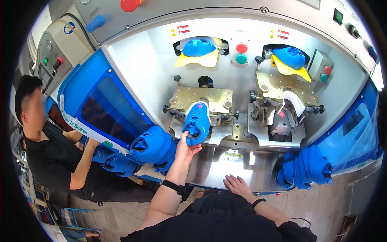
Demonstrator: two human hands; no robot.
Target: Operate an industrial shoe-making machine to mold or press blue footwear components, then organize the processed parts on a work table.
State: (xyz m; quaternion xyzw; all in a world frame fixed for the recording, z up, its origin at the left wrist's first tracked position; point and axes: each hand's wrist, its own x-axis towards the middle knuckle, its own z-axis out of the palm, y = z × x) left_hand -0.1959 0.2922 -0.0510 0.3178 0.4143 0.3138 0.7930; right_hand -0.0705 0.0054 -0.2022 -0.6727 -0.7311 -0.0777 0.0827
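My left hand point(186, 151) grips a blue shoe upper point(196, 121) by its heel end, thumb on the collar. The toe of that shoe upper points away from me, at the front of the left brass-coloured clamp plate point(217, 97). My right hand point(238, 185) rests with fingers stretched out at the lower edge of the shiny metal front panel point(211, 163), holding nothing. In the right station a grey shoe form point(282, 123) with a red mark sits below a second clamp plate point(288, 85).
Blue uppers with yellow edges sit on the left mould point(198, 48) and right mould point(289, 58). Stacked blue uppers stand at left point(151, 145) and right point(308, 167). Red and green buttons point(241, 53) are on the back wall. A co-worker point(52, 149) handles blue shoes at far left.
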